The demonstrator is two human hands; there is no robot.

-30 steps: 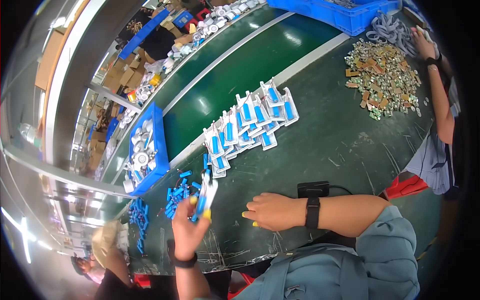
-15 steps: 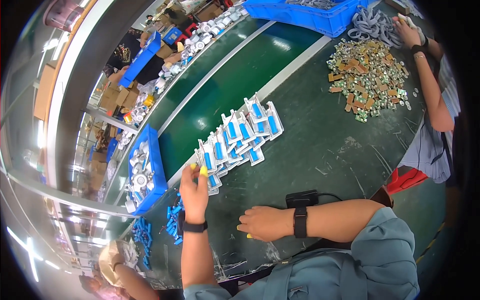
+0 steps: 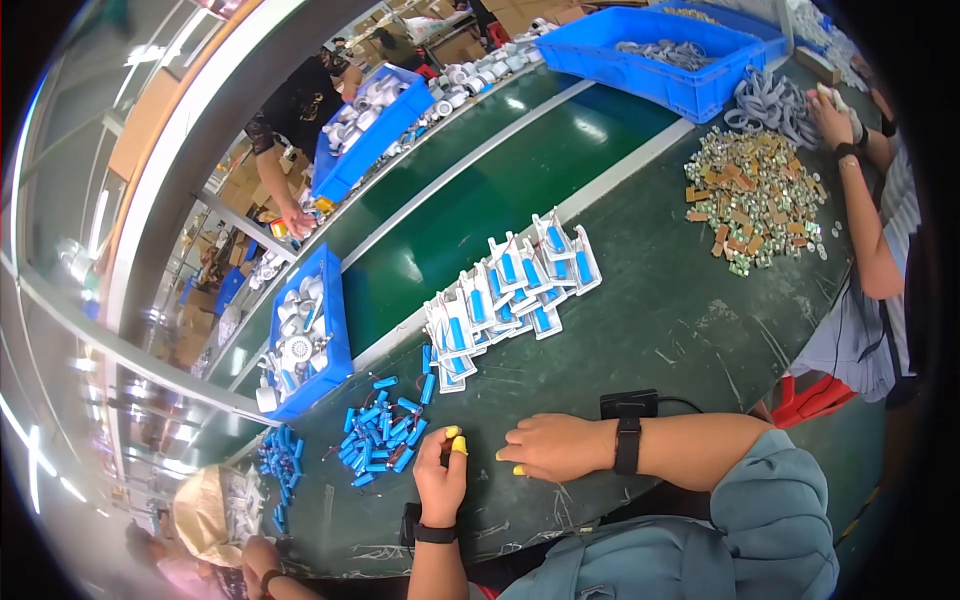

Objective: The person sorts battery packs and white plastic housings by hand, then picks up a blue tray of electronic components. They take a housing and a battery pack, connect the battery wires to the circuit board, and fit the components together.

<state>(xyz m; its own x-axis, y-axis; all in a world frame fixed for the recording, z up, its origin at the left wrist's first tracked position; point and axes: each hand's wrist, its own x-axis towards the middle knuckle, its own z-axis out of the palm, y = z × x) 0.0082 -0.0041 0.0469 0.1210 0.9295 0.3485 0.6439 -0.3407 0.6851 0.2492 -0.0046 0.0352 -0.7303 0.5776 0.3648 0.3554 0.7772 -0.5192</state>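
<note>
My left hand (image 3: 440, 480) is over the near table edge, beside a pile of loose blue cylindrical batteries (image 3: 385, 430) with thin wires. Its yellow-covered thumb and fingertip come together, and nothing shows between them. My right hand (image 3: 560, 447) rests low over the green table, palm down. Its loosely bent fingers point toward the left hand, yellow tips apart; the space beneath the palm is hidden. Beyond both hands, several white plastic housings (image 3: 500, 290), each with a blue battery inside, lie stacked in an overlapping row.
Small circuit boards (image 3: 755, 200) form a heap at the right, with grey rings (image 3: 770, 108) behind. A co-worker's arm (image 3: 870, 230) reaches there. Blue bins (image 3: 335, 340) (image 3: 690, 85) stand along the green conveyor (image 3: 480, 190). More batteries (image 3: 282, 460) lie at the left.
My left hand has drawn back from the housings toward my right hand, and its fingertips have come together. The view has shifted, baring the battery pile. My right hand looks much the same.
</note>
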